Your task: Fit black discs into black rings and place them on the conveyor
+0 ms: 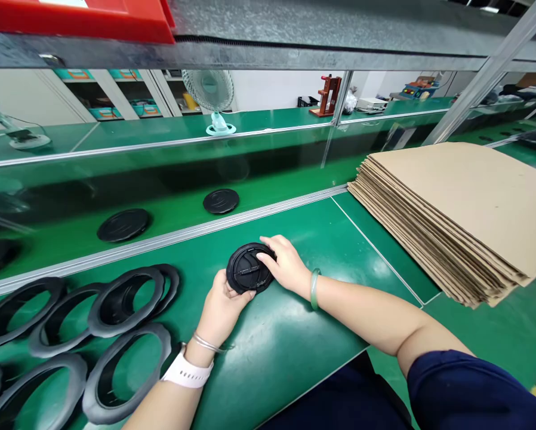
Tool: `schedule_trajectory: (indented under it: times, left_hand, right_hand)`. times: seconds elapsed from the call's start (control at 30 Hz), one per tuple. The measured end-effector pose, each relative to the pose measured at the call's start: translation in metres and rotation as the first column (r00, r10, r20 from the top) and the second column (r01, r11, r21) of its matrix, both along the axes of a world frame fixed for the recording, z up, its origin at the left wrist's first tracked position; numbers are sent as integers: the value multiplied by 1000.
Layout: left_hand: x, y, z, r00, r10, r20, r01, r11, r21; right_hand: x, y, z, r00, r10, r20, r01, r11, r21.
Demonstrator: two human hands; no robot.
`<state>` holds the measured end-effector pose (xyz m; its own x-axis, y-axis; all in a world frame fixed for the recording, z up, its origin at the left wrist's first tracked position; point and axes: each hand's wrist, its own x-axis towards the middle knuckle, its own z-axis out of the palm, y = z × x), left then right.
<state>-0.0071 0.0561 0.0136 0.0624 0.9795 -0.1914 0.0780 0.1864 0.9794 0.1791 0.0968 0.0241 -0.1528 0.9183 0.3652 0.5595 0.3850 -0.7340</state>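
Note:
Over the green table (295,352) I hold a round black plastic part (249,272), with a ribbed inner face turned towards me. My left hand (225,304) grips its lower left edge, thumb along the bottom rim. From the upper right, my right hand (286,261) closes on the same part, its thumb on the face and its fingers round the far rim. The underside of the part is hidden. Left of my left hand lie several dark rubber-like rings (127,373), some overlapping.
Beyond a metal rail (268,212), black discs (221,201) lie on a green conveyor belt (178,209). A tall stack of flat cardboard (474,191) stands at right. Overhead runs a metal shelf (295,54) bearing a red bin (84,21). A fan (212,95) stands behind.

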Motion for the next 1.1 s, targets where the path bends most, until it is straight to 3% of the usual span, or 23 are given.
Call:
schedule_trajectory:
  times: [0.1,0.4,1.1]
  left_hand:
    - [1,-1,-1,1000,-4,-26,4,1000,9]
    - [1,0,-1,991,-14,-134,19,999,38]
    - [1,1,-2,998,-6,-63,7,1000,22]
  right_hand:
    - [-2,7,-7,987,1,-159,-28,985,-169]
    - [-8,13,-13,921,-88,-378,2,975,-223]
    - [-11,13,-14,902,-143,-407,31,962,-270]
